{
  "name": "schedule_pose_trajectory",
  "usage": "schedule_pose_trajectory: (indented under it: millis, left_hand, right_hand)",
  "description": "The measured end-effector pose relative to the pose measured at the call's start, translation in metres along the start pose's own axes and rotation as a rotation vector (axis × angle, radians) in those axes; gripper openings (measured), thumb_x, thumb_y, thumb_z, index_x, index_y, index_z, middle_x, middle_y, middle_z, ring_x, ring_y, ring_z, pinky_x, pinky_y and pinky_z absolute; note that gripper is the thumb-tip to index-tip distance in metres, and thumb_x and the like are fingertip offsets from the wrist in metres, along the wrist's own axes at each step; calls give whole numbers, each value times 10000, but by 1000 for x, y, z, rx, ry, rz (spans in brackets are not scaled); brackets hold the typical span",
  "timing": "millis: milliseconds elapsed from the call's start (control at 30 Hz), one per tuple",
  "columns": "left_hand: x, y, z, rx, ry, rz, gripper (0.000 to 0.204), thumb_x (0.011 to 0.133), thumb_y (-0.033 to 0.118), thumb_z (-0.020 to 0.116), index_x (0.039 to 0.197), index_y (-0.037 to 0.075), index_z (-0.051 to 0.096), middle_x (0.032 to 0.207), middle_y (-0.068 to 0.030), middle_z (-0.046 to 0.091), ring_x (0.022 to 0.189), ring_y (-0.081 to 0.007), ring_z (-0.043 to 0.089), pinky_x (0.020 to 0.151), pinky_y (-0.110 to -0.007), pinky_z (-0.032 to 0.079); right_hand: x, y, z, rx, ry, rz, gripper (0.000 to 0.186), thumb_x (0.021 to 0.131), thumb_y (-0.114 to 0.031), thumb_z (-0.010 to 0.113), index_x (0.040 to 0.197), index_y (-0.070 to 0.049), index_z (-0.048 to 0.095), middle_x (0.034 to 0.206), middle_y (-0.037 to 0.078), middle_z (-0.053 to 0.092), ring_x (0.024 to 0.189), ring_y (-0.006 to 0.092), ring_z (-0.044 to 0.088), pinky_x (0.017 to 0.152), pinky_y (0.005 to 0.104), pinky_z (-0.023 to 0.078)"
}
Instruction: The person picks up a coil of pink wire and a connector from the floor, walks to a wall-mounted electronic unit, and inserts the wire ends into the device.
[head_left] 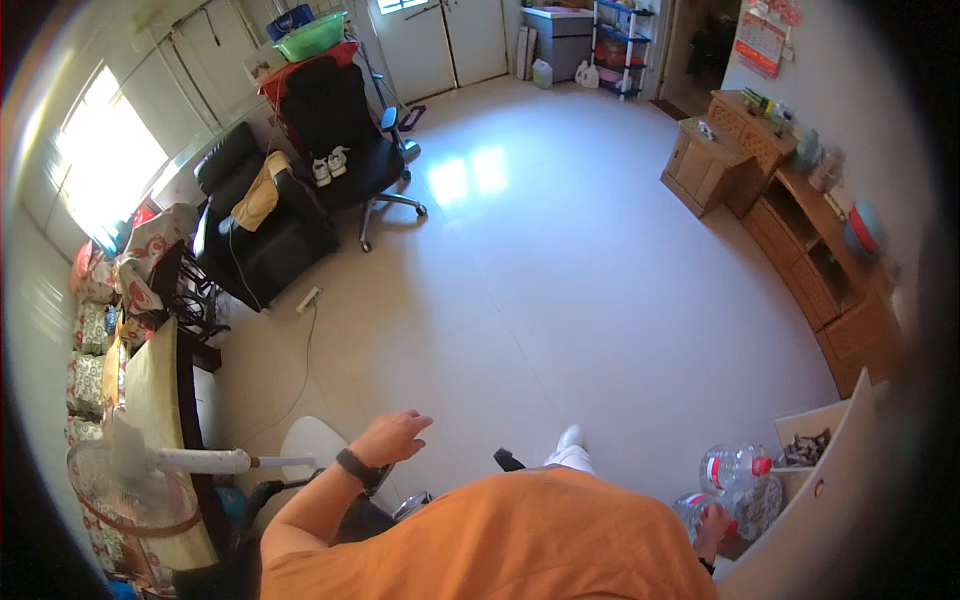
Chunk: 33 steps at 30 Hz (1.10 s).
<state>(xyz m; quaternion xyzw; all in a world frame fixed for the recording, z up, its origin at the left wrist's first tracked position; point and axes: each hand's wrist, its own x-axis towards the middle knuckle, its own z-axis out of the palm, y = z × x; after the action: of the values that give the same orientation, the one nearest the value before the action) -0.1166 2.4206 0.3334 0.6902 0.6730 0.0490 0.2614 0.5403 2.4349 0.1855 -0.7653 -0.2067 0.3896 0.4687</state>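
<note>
My left hand (pixel 395 438) is held out over the floor beside the white base of the fan, fingers loosely apart and nothing in them. A dark watch band circles that wrist. Low on the right, my right hand (pixel 712 528) is closed at the top of a large clear water bottle (pixel 690 508), close to its red cap; part of the grip is hidden. Touching it is another big clear bottle (pixel 728 467) with a red cap, lying tilted, its cap toward an open box (pixel 838 452) with dark items inside.
A standing fan (pixel 205 460) leans in at the left near a bench (pixel 160 400) with cushions. A power strip (pixel 310 299) and its cable lie on the pale floor (pixel 500 300). Further off are a black armchair (pixel 265 245), an office chair (pixel 355 165) holding shoes, and a wooden cabinet (pixel 790 230).
</note>
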Motion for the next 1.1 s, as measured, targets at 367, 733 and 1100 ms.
schedule_pose_trajectory:
  millis: [367, 733, 1100]
  left_hand:
    - [197, -82, -95, 8, 92, -297, 261, 759, 178, 574, 1004, 91, 585, 944, -108, 589, 867, -300, 563, 711, -399, 467]
    - [312, -198, -145, 95, 529, -638, 168, 718, 112, 579, 885, 108, 579, 763, -87, 580, 697, -286, 571, 577, -386, 469]
    - [531, -337, -331, 54, 587, -531, 79, 715, 96, 565, 792, 111, 573, 714, -89, 560, 629, -289, 567, 533, -383, 470]
  right_hand:
    - [265, -179, 379, -115, -293, -145, 77, 825, -117, 526, 867, -55, 543, 717, -2, 524, 621, 94, 472, 530, 229, 394]
    - [211, -393, 860, -462, -908, -579, 170, 842, -163, 552, 943, -27, 570, 840, 6, 571, 768, 87, 516, 657, 245, 428]
    - [331, -449, 946, -439, -490, 161, 123, 816, -214, 515, 888, -114, 504, 748, 5, 541, 657, 127, 518, 513, 299, 381]
